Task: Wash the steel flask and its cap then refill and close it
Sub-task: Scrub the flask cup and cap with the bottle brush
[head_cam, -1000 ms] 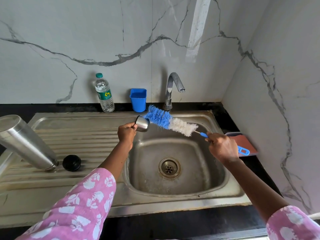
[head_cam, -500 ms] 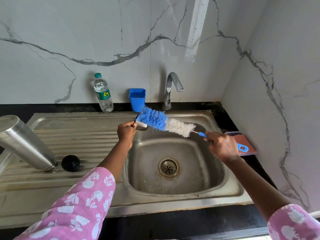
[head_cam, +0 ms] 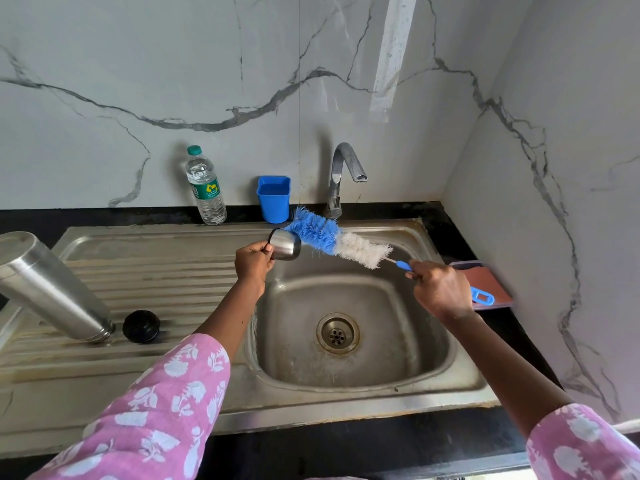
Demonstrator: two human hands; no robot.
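Fingers [head_cam: 265, 250] of my left hand [head_cam: 254, 263] pinch the little steel cap [head_cam: 288, 250] near its rim, up over the sink bowl [head_cam: 294, 341]. My right hand [head_cam: 440, 289] has its fingers wrapped tight round the blue handle of the bottle brush [head_cam: 329, 237]. The brush is long. It points from my right hand up and left to the cap, and its blue bristles touch the cap's side. I think I am scrubbing the cap now. The steel flask [head_cam: 52, 289] leans mouth down on the draining board [head_cam: 166, 271], far off to my left, with a black stopper [head_cam: 141, 326] just beside it. The water bottle [head_cam: 206, 188] by the wall has a green label. I cannot read its words.
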